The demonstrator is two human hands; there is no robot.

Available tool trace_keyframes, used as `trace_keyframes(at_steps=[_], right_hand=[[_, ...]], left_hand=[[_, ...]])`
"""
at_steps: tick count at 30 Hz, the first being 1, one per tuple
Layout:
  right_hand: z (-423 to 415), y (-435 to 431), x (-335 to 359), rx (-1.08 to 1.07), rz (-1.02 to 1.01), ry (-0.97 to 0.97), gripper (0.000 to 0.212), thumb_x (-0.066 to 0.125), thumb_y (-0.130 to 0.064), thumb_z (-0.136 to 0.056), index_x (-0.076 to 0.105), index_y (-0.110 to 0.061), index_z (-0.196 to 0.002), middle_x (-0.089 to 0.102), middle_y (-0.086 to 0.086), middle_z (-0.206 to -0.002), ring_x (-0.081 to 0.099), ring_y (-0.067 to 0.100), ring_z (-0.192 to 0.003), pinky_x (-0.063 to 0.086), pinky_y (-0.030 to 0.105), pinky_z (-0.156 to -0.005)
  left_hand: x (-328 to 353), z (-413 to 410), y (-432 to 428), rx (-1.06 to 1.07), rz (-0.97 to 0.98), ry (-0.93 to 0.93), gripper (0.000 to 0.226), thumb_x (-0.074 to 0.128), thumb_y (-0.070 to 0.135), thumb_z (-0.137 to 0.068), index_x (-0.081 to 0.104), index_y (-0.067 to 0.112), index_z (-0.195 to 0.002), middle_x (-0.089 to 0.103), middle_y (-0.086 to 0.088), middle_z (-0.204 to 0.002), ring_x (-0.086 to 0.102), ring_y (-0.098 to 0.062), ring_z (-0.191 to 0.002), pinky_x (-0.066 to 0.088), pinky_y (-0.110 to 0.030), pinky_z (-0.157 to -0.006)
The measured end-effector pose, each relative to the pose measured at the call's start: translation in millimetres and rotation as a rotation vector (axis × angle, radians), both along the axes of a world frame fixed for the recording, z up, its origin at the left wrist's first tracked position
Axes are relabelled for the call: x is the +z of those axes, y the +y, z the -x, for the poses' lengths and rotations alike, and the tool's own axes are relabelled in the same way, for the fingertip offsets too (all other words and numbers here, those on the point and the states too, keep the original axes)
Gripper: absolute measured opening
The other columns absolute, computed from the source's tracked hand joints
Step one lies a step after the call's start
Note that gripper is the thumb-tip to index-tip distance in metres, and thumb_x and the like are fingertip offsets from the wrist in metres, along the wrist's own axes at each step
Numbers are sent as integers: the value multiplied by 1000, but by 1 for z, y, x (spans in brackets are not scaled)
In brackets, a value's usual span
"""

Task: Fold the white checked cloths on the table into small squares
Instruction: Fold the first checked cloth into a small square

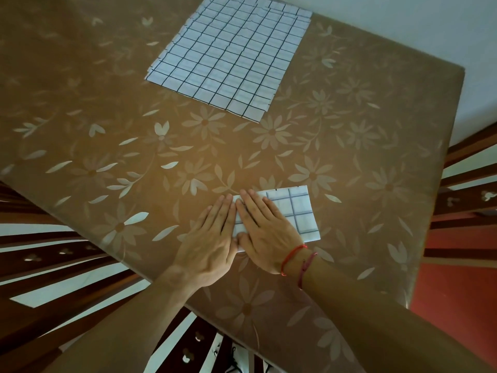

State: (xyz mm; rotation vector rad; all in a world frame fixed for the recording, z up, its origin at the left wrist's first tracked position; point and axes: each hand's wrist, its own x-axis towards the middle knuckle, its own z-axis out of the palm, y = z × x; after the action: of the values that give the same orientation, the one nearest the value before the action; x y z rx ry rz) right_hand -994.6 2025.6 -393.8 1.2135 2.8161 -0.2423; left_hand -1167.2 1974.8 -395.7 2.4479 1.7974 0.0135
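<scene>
A small folded white checked cloth (298, 211) lies near the table's front edge. My right hand (265, 232) rests flat on its left half, fingers together and pointing away from me. My left hand (212, 238) lies flat beside it, pressing the cloth's left edge, thumb touching the right hand. Neither hand grips anything. A stack of larger white checked cloths (228, 55) lies spread flat at the far side of the table, apart from both hands.
The table (107, 130) carries a brown cover with pale flower prints. Dark wooden chair backs (53, 251) stand along the near left and right sides. A light wall is beyond the far right corner.
</scene>
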Motion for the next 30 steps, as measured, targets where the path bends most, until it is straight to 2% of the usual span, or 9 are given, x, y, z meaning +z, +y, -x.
trace_keyframes(at_steps=[4, 10, 19, 22, 25, 27, 30], right_hand=[[-15, 6, 2, -43, 6, -7, 74, 22, -55, -97, 16, -5, -152, 7, 15, -160, 3, 25, -149, 10, 43, -121], [-90, 20, 10, -131, 37, -140, 82, 6, -64, -95, -7, -6, -152, -12, 9, -160, -15, 20, -147, 5, 42, -122], [-99, 22, 13, -150, 69, -127, 83, 8, -64, -94, 1, -4, -152, -5, 11, -160, -7, 21, -148, 6, 42, -121], [-94, 24, 19, -176, 106, -93, 86, 20, -65, -91, 9, -6, -153, 4, 10, -161, 4, 24, -148, 7, 41, -121], [-87, 38, 31, -228, 151, -18, 88, 49, -64, -80, 26, -14, -149, 25, 4, -153, 28, 24, -137, 25, 39, -113], [-82, 49, 39, -241, 140, 66, 80, 64, -57, -71, 40, -22, -138, 38, -3, -140, 38, 21, -125, 34, 36, -106], [-72, 68, 45, -306, 208, 149, 62, 75, -47, -64, 50, -34, -119, 43, -4, -137, 38, 21, -128, 35, 36, -104]], left_hand=[[-2, 0, 0, 2, 12, 18, 63, 19, 36, -101, 18, -3, -151, 12, -18, -161, 8, -26, -150, 20, -44, -120], [-2, 0, 0, 10, 25, 10, 63, 22, 34, -101, 15, -2, -152, 7, -18, -161, 5, -25, -150, 15, -42, -121], [2, -3, 0, 34, 34, 10, 63, 20, 34, -99, 16, -2, -151, 9, -18, -161, 7, -25, -150, 19, -42, -120], [5, -4, 1, 37, 39, 9, 63, 19, 34, -99, 19, -2, -151, 11, -18, -160, 10, -26, -149, 19, -42, -120], [7, -5, 2, 39, 41, 6, 63, 19, 34, -99, 20, -2, -151, 12, -18, -160, 10, -26, -149, 18, -42, -120], [8, -6, 1, 41, 50, -3, 63, 18, 34, -99, 19, -2, -151, 10, -18, -161, 8, -26, -150, 16, -42, -120], [9, -7, 2, 42, 57, -18, 63, 15, 34, -99, 17, -2, -151, 8, -17, -161, 5, -26, -150, 15, -41, -120]])
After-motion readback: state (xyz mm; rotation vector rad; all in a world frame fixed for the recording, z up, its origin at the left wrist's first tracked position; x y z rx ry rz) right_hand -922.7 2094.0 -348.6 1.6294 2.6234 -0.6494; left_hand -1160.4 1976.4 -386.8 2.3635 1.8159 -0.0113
